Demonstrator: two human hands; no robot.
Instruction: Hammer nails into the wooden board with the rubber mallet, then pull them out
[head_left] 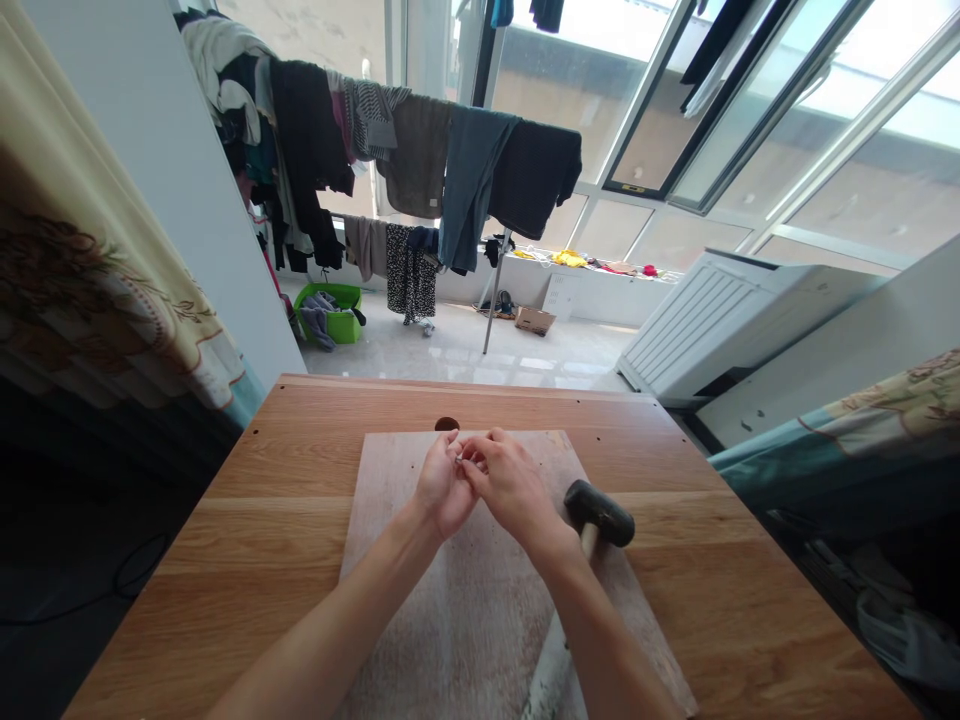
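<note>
My left hand and my right hand meet over the far part of a pale plywood board lying on a wooden table. Their fingertips pinch together around a tiny light-coloured object that is too small to name. A black rubber mallet with a pale handle rests on the board just right of my right wrist, its handle partly hidden under my forearm.
A dark round hole sits in the table just beyond the board. Beyond the table a drying rack hangs full of clothes, with a green basket on the floor. A white radiator-like unit leans at the right.
</note>
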